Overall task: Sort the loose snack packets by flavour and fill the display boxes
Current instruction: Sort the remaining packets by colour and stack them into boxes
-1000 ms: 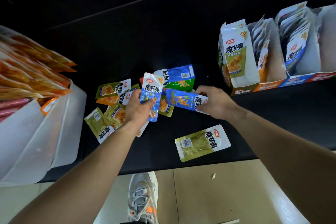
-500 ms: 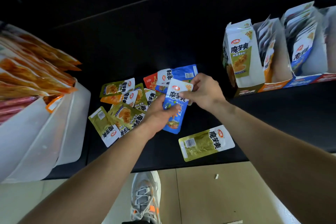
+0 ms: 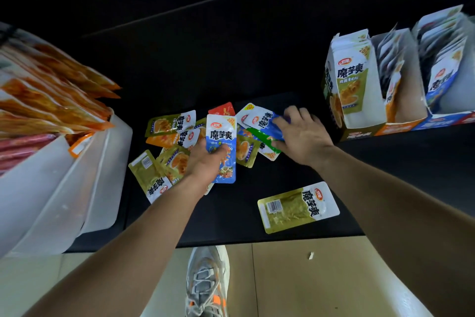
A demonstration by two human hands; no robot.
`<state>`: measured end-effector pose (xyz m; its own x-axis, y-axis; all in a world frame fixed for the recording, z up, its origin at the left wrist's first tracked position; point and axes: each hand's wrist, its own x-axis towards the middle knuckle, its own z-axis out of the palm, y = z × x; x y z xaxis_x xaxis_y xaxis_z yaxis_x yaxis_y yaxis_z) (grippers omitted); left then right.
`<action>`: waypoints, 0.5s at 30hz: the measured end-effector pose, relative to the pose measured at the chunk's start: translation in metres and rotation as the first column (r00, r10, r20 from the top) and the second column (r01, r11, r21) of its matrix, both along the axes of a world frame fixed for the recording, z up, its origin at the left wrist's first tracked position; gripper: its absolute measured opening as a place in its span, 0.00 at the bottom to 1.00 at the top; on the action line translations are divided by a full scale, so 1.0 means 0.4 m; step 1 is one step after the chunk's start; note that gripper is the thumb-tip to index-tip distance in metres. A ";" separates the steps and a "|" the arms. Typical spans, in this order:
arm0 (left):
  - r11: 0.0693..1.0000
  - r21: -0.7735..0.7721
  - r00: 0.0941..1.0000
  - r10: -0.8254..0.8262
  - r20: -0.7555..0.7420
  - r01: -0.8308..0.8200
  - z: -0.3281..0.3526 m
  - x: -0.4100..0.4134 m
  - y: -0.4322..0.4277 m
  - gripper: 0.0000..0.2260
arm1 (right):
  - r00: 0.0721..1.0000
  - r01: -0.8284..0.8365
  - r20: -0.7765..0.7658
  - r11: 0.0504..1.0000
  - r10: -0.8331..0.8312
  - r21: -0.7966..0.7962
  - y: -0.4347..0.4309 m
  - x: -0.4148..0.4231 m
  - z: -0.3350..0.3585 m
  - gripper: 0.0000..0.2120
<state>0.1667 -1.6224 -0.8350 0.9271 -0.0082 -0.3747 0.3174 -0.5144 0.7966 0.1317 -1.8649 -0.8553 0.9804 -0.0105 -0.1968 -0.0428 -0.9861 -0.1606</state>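
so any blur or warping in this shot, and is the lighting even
Head view: the wide lens bows the display boxes and white bin outward at the edges; the right hand shows motion blur at its fingertips; the black table swallows detail, while the blue packet in the left hand is sharp.

Likely a shop: snack display boxes (image 3: 356, 85)

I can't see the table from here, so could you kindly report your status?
Left hand grips blue-and-white foil snack packet. Right hand flat on loose blue foil packet. Nothing blocks blue cardboard display box.
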 end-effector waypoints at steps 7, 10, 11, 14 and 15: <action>1.000 -0.020 1.000 0.024 -0.003 -0.024 0.006 -0.018 -0.025 0.09 | 0.985 0.071 0.143 0.978 -0.100 0.195 0.013 -0.026 0.043 0.21; 0.997 -0.041 0.997 0.072 -0.015 -0.072 0.003 -0.020 -0.032 0.10 | 0.957 0.227 0.058 0.857 -0.285 0.463 -0.005 -0.027 0.063 0.15; 0.995 -0.042 0.996 0.087 -0.013 -0.087 0.003 -0.018 -0.034 0.10 | 0.947 0.268 0.000 0.794 -0.320 0.546 -0.008 -0.028 0.067 0.14; 0.991 -0.040 0.992 0.126 -0.022 -0.127 0.003 -0.016 -0.043 0.09 | 0.927 0.328 -0.093 0.662 -0.364 0.674 -0.012 -0.035 0.077 0.10; 0.990 -0.045 0.990 0.135 -0.032 -0.137 0.001 -0.016 -0.045 0.07 | 0.920 0.342 -0.124 0.611 -0.371 0.714 -0.008 -0.036 0.081 0.07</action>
